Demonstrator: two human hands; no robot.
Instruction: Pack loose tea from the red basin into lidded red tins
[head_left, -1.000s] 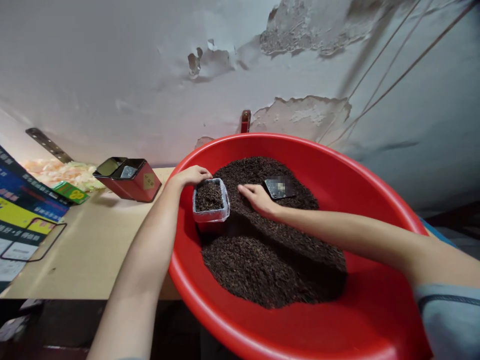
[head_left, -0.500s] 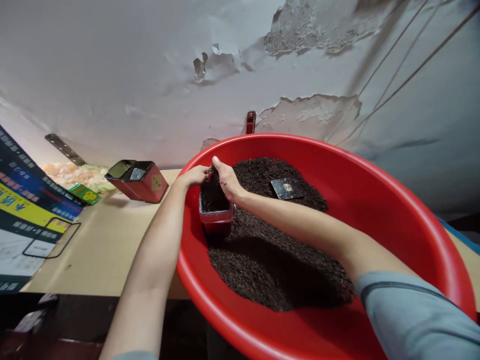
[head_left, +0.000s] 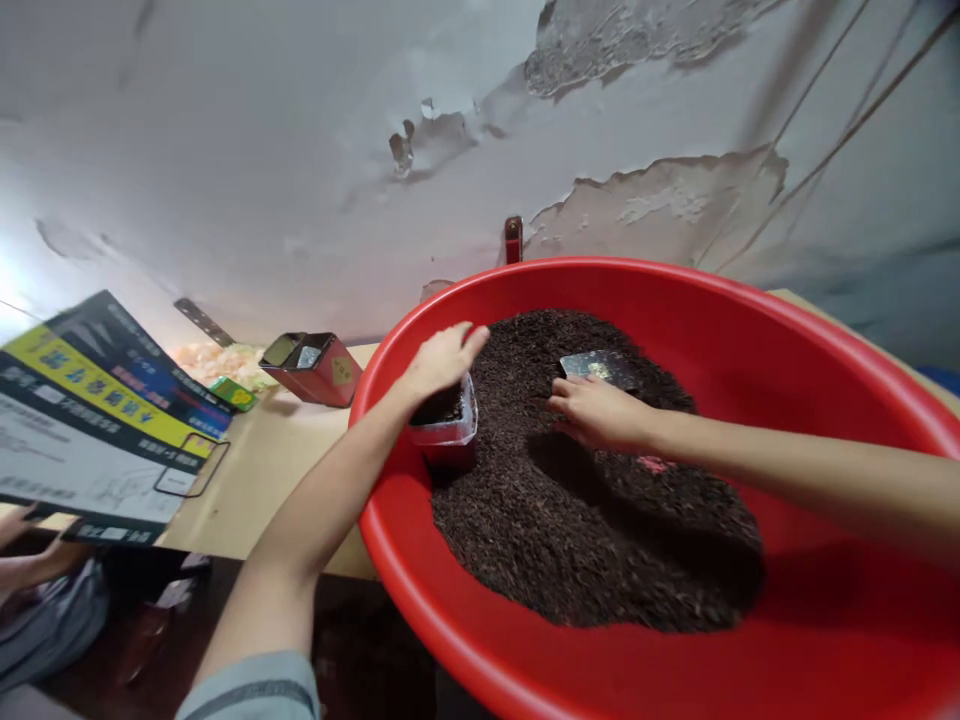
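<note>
A big red basin holds a heap of dark loose tea leaves. A small red tin lined with a clear plastic bag stands in the leaves at the basin's left side, filled with leaves. My left hand lies over the tin's top with the fingers stretched flat. My right hand rests on the heap to the right of the tin, its fingers curled down into the leaves. A dark flat card lies on the heap just beyond my right hand.
An open red tin stands on the tan table left of the basin, with a small green packet beside it. A printed cardboard sheet leans at the far left. Another person's hand shows at the lower left. A peeling wall rises behind.
My right hand left the tin's top and moved right onto the leaf heap near the card. My left hand shifted from gripping the tin's side to lying flat over it.
</note>
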